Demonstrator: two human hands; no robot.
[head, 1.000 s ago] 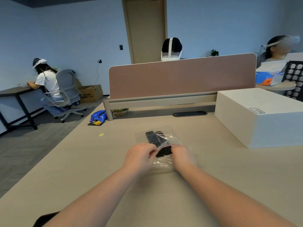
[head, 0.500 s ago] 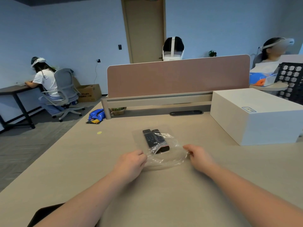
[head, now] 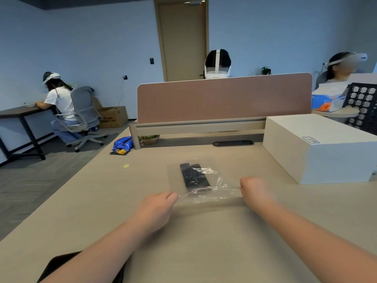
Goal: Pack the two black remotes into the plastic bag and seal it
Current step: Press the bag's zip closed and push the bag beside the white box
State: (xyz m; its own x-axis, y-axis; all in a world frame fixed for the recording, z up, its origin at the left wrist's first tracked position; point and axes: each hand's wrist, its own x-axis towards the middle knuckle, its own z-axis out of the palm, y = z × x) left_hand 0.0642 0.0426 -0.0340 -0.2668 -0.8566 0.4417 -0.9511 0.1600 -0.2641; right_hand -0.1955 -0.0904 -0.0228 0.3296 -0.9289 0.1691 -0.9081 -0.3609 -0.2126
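While both forearms reach out over the beige worktop (head: 204, 242), the left hand (head: 157, 209) and the right hand (head: 254, 190) each pinch one near corner of the clear plastic bag (head: 204, 180), holding its mouth edge stretched in a line between them. Fingers of both hands are curled in on the film; the left hand grips the corner at its fingertips, the right hand does the same at its thumb side. Whether the strip along that edge is pressed fully closed cannot be told from where I stand.

Inside the bag, beyond the stretched edge and roughly midway between the two hands, lie the two black remotes (head: 193, 177), side by side and touching, their long sides running away from the person. The bag rests flat on the worktop apart from some crinkles near the right hand.

Past the right hand, well apart from it, sits a large white box (head: 318, 148). Further beyond the bag a pinkish divider panel (head: 224, 99) rises at the back of the worktop. A small yellow dot (head: 126, 166) marks the surface beyond the left hand, off to its outer side.
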